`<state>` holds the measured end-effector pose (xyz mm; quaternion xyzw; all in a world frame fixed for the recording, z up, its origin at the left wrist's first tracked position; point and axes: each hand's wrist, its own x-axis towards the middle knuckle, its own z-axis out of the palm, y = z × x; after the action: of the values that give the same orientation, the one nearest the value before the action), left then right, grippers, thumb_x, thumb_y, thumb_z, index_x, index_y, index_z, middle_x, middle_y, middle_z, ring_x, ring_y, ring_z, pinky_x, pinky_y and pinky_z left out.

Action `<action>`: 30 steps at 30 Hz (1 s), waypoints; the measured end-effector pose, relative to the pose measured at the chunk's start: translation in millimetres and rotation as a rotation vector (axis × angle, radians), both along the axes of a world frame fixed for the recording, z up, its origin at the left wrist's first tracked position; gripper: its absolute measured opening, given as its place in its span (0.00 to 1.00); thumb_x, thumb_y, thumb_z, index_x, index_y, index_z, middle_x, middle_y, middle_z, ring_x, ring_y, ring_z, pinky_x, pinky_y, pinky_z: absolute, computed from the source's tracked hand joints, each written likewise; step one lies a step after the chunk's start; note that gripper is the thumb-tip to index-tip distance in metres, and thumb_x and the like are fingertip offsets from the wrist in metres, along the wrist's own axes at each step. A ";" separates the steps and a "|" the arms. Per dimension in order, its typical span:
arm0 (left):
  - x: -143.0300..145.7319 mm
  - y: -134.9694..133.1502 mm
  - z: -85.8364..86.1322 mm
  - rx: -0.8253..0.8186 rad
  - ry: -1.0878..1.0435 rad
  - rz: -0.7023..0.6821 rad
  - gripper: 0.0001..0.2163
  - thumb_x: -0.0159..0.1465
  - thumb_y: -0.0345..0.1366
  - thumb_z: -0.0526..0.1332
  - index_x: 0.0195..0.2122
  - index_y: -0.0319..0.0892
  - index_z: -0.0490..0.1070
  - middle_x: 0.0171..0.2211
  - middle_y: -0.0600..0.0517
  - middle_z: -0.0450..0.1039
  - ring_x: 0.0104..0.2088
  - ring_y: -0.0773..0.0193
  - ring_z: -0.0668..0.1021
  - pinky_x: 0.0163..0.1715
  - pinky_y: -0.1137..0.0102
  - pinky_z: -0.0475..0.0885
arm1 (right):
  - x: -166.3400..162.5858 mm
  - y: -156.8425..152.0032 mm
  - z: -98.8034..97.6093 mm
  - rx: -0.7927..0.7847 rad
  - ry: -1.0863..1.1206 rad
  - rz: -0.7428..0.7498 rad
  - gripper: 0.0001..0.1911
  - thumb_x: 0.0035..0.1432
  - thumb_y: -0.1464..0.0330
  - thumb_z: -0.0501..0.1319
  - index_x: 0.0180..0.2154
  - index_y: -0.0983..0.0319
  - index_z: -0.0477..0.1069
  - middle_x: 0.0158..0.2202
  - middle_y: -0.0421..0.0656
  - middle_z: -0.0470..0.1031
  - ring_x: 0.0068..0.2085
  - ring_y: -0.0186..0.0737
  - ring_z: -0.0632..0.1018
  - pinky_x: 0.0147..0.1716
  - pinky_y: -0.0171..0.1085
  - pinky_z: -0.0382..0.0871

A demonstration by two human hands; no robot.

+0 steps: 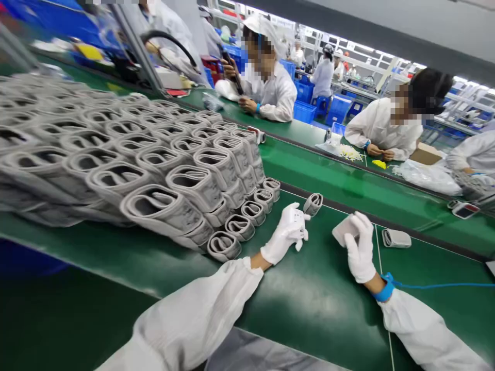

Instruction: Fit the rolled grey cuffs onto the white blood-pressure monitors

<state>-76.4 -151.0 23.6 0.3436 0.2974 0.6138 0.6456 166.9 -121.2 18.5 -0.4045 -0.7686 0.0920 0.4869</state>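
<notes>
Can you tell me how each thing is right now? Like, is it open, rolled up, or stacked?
White-gloved left hand: open, fingers spread, holding nothing.
White-gloved right hand: closed around a piece.
Flat pale grey rectangular piece: held, tilted.
Small grey fabric roll: standing beside the left hand's fingers.
Grey fabric roll: lying on its side.
Grey looped fabric cuffs: piled in rows.
Blue wrist strap: fastened, cord trailing.

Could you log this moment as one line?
Left hand: open, near rolled grey cuff | Right hand: holding pale grey pad
</notes>
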 end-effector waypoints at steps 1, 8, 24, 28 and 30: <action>0.3 -3.3 1.9 -0.007 -0.013 -0.022 0.33 0.61 0.40 0.65 0.64 0.46 0.50 0.48 0.44 0.70 0.27 0.65 0.78 0.13 0.76 0.67 | -5.2 -10.1 4.1 -0.049 -0.007 0.066 0.20 0.72 0.62 0.52 0.62 0.55 0.65 0.66 0.50 0.58 0.67 0.52 0.64 0.66 0.58 0.59; 7.6 -11.6 8.0 -0.048 -0.069 -0.107 0.22 0.67 0.46 0.59 0.58 0.40 0.64 0.41 0.46 0.74 0.22 0.68 0.74 0.14 0.76 0.66 | -57.7 -26.8 18.3 -0.118 0.022 0.402 0.37 0.58 0.55 0.68 0.64 0.51 0.56 0.68 0.51 0.52 0.70 0.59 0.59 0.65 0.60 0.63; -4.5 -7.4 7.4 -0.063 -0.083 -0.175 0.22 0.71 0.46 0.54 0.61 0.39 0.61 0.36 0.48 0.74 0.19 0.65 0.75 0.15 0.72 0.67 | -48.6 1.8 2.5 -0.738 0.304 0.489 0.46 0.51 0.58 0.72 0.65 0.57 0.53 0.62 0.52 0.68 0.59 0.54 0.76 0.59 0.55 0.72; -3.5 -6.6 9.2 -0.112 -0.115 -0.223 0.24 0.72 0.51 0.51 0.61 0.39 0.61 0.37 0.47 0.73 0.20 0.64 0.75 0.13 0.73 0.64 | -29.8 10.5 3.6 -1.230 0.638 0.723 0.48 0.60 0.50 0.63 0.71 0.52 0.39 0.57 0.50 0.73 0.47 0.53 0.82 0.40 0.49 0.79; -2.1 -7.8 11.4 -0.119 -0.086 -0.201 0.23 0.71 0.51 0.53 0.60 0.41 0.60 0.41 0.46 0.73 0.21 0.66 0.75 0.14 0.72 0.65 | -24.9 9.3 6.8 -1.295 0.759 0.767 0.45 0.62 0.50 0.60 0.72 0.51 0.39 0.53 0.48 0.76 0.40 0.47 0.83 0.33 0.42 0.76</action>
<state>-78.5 -158.8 35.0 0.3062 0.2691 0.5415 0.7353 142.0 -111.9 25.3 -0.2564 -0.4322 0.8035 0.3190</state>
